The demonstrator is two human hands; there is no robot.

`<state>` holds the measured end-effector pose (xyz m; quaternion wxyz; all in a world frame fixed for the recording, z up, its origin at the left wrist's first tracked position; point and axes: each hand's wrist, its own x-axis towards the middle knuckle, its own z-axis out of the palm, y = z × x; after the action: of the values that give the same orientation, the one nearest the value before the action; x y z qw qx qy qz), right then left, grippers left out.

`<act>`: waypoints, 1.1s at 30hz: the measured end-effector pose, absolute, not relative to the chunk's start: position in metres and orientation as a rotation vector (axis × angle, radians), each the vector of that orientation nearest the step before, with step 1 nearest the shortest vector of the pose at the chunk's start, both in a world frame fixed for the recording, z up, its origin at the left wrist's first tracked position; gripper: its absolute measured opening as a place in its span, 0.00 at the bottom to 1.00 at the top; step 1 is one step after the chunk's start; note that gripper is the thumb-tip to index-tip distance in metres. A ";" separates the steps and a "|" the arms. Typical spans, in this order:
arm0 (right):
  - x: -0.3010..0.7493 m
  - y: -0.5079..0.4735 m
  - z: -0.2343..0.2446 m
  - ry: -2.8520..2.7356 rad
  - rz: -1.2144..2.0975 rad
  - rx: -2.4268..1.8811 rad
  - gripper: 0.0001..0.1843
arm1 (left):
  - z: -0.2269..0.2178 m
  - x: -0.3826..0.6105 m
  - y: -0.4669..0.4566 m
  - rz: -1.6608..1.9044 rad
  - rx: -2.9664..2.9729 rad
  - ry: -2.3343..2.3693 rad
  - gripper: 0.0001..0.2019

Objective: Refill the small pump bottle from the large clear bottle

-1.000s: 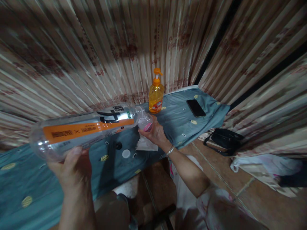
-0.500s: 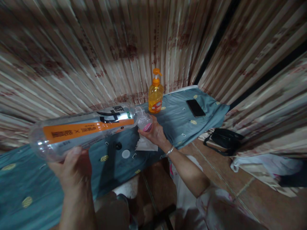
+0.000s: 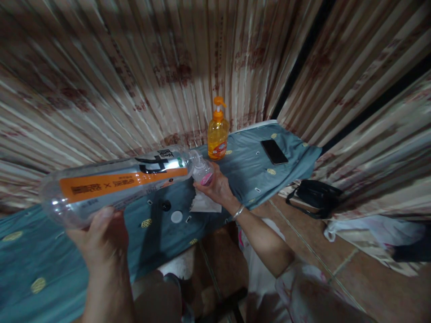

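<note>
My left hand point(image 3: 99, 237) grips the base end of a large clear plastic bottle point(image 3: 114, 184) with an orange label, held almost level with its neck pointing right. The neck meets a small clear bottle with a pink band point(image 3: 203, 172), which my right hand point(image 3: 218, 188) holds just above the teal-covered table point(image 3: 40, 260). A silver bangle sits on my right wrist. Under the small bottle lies a white tissue point(image 3: 206, 204). A white cap point(image 3: 176, 216) and a black cap point(image 3: 165, 205) lie on the cloth close by.
An orange pump bottle point(image 3: 217, 133) stands at the table's back edge, a black phone point(image 3: 274, 151) to its right. Striped curtains hang behind and to the right. A black bag point(image 3: 314, 196) and a white cloth heap point(image 3: 373, 231) lie on the tiled floor.
Nearly nothing: the big bottle and both hands hold the same pose, with only a slight shift of the view.
</note>
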<state>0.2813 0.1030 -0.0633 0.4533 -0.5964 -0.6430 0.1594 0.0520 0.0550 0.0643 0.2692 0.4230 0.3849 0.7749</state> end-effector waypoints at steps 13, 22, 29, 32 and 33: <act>0.282 0.102 -0.060 -1.596 0.405 -1.481 0.47 | 0.063 0.051 0.055 2.090 1.168 0.999 0.39; 0.282 0.103 -0.062 -1.605 0.384 -1.481 0.48 | 0.067 0.056 0.054 2.078 1.164 1.030 0.42; 0.282 0.103 -0.061 -1.590 0.412 -1.470 0.47 | 0.067 0.056 0.053 2.066 1.176 1.041 0.40; 0.283 0.102 -0.060 -1.590 0.427 -1.455 0.46 | 0.067 0.056 0.053 2.079 1.154 1.029 0.41; 0.283 0.102 -0.060 -1.589 0.431 -1.453 0.46 | 0.067 0.056 0.052 2.082 1.148 1.024 0.41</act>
<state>0.2832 0.1017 -0.0596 0.4555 -0.5889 -0.6443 0.1748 0.0564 0.0525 0.0674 0.2730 0.4266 0.3804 0.7738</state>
